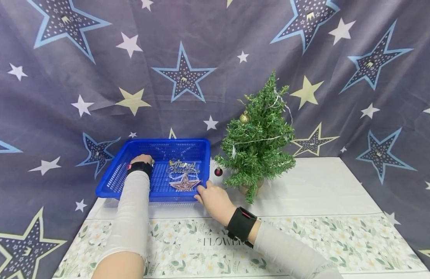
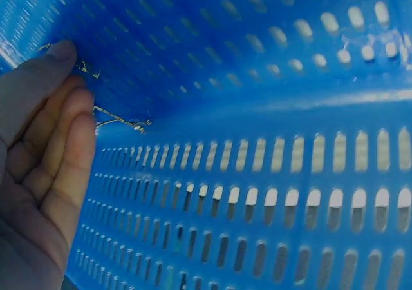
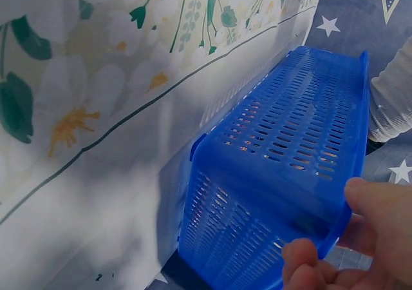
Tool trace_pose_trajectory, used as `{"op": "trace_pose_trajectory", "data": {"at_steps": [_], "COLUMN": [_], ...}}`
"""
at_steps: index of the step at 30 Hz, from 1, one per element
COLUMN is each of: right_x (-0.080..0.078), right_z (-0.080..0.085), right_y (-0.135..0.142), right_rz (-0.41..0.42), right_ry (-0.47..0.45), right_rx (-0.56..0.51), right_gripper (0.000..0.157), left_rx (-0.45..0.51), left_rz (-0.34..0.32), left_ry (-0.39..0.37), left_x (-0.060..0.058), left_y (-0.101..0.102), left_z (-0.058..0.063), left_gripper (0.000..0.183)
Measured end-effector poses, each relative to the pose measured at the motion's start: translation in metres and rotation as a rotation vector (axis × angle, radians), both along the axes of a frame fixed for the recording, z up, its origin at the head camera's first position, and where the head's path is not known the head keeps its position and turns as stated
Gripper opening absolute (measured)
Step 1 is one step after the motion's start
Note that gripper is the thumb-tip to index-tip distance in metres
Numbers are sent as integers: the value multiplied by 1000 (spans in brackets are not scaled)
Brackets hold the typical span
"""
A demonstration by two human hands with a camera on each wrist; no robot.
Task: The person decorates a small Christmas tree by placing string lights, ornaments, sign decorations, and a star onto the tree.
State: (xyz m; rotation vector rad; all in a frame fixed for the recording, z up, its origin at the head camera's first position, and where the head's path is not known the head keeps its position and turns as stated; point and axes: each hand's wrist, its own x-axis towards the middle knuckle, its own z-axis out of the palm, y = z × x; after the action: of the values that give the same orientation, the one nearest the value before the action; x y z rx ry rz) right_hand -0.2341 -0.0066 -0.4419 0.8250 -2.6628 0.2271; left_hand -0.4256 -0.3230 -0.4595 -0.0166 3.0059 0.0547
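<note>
A blue plastic basket (image 1: pixel 159 197) stands on the table, holding a gold "Merry Christmas" ornament (image 1: pixel 182 166) and a pink glittery star ornament (image 1: pixel 185 183). My left hand (image 1: pixel 140 159) is down inside its left part. Bent fingers and thumb of that hand (image 2: pixel 48 129) are beside gold cord (image 2: pixel 119 119) in the left wrist view; whether they pinch it is hidden. At the basket's front right corner, my right hand (image 1: pixel 215 199) grips the rim, with the thumb (image 3: pixel 367 196) against the edge in the right wrist view.
Right of the basket stands a small artificial Christmas tree (image 1: pixel 260 143). It carries a gold ball (image 1: pixel 244 117), a dark red ball (image 1: pixel 218 171) and a pale string garland (image 1: pixel 261 139). A floral cloth (image 1: pixel 305 236) covers the table front; a star-patterned curtain (image 1: pixel 201 112) hangs behind.
</note>
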Motion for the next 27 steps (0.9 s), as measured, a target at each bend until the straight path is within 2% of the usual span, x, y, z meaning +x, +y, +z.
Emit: {"op": "trace_pose_trajectory", "data": {"at_steps": [6,9,14,18,24,27], "right_x": [1,1,1,1,0,0], "right_z": [0,0,-1,-2,-2,-2], "right_y": [-1,-1,-1,-1,-2,-4], "right_rz": [-11,-5,-12,-21,-26,-21], "right_ry": [-2,-6,-28,-38,-54,-49], "right_rx": [2,-6,4,2,9,8], "right_gripper": [23,23,24,24,24,23], "left_rx": [8,29,69,133,261,294], "left_rz": [9,4,-41,-52,-34,-54], "left_ry": [-36,-24,26,35,-36,-6], "left_x": [5,8,8,9,10,12], "left_y": [3,0,-10,-17,-24,-28], "left_z": [6,5,5,15,30,38], "left_gripper": [33,30,20,8,10,14]}}
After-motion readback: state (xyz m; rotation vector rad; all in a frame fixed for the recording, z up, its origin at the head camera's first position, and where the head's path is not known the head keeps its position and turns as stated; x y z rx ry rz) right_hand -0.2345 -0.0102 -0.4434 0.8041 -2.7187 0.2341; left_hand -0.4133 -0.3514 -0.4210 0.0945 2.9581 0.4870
